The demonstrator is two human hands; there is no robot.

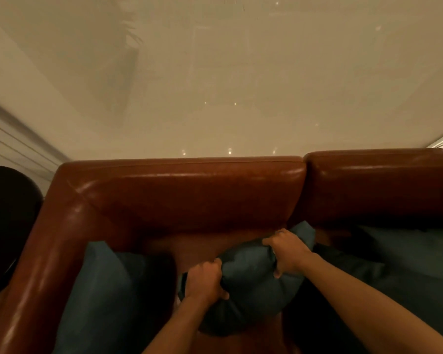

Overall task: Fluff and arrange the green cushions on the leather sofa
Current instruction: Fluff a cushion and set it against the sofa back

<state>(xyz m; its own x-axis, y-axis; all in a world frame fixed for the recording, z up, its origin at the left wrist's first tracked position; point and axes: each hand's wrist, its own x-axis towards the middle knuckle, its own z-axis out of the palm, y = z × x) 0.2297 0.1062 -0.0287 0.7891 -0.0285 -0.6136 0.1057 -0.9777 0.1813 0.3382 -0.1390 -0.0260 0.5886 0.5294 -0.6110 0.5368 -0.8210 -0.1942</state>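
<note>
A dark green cushion (251, 284) is held over the seat of the brown leather sofa (179, 190), squeezed between both hands. My left hand (205, 281) grips its lower left edge and my right hand (288, 254) grips its upper right edge, bunching the fabric. A second green cushion (105, 295) leans against the left armrest. A third green cushion (407, 259) lies on the seat at the right, partly hidden by my right forearm.
The sofa's left armrest (44, 264) runs down the left side and its backrest spans the frame. A dark round object (8, 226) sits beyond the armrest at the left edge. A pale glossy floor (215, 98) lies behind the sofa.
</note>
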